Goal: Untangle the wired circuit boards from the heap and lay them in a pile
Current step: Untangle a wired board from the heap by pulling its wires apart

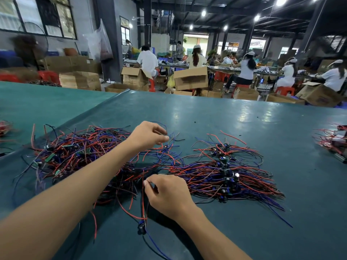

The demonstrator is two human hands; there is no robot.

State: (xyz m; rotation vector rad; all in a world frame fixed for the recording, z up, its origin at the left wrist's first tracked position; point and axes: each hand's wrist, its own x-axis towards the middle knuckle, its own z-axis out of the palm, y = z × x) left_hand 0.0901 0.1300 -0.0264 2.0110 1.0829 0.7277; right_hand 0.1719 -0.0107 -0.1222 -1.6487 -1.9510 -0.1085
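green table (206,119) | tangled heap (75,152), sorted pile (225,177) right of heap | left hand (148,136) fingers pinch thin wires (171,136) at heap's far edge, right hand (167,194) fingers pinch red wire (143,201) nearer, board (142,227) at its lower end | imo pull slow, ease snags | can't trace wires inside heap tbh

No legible text anywhere. Cardboard box (320,95) past the far right edge of the tabletop (206,113) has dark print, too blurred to read. Circuit boards (225,166) in the pile are too small to make out any markings.
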